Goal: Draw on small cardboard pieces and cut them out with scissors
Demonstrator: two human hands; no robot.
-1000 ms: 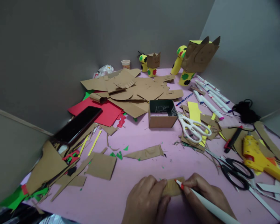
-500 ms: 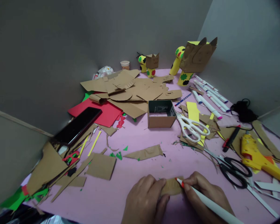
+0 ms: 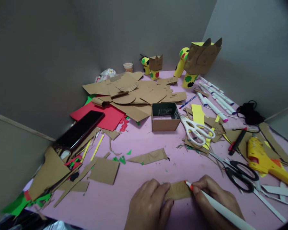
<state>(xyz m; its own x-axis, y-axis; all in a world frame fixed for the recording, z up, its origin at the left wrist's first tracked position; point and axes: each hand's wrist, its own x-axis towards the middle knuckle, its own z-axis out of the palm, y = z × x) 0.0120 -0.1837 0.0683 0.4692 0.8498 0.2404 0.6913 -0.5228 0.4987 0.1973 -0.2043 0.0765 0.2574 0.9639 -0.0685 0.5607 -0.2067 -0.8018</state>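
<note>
Visibly, both hands were occupied at the near side of the pink surface [image 3: 105, 206]. The left hand [image 3: 150, 198] held the left end of a small cardboard strip [image 3: 179, 190] between thumb and fingers. The right hand [image 3: 212, 196] gripped a white marker [image 3: 222, 207] like a pen, its orange tip at the strip's upper edge, toward the right end. The strip lay between the two hands and bore faint ridges. Directly beyond it was a tapered, wrinkled cardboard piece [image 3: 150, 156], with a flat cardboard square [image 3: 104, 171] to its left. Farther back stood an open box [image 3: 165, 125], with white scissors [image 3: 194, 130] just beside it on the right. Black-handled scissors [image 3: 241, 174] and a yellow glue gun [image 3: 261, 159] lay to the right of the right hand. On the left, a dark phone [image 3: 81, 129] rested partly over red paper [image 3: 111, 116]. A heap of cut cardboard [image 3: 146, 91] occupied the rear, near several capped markers [image 3: 216, 109].
</note>
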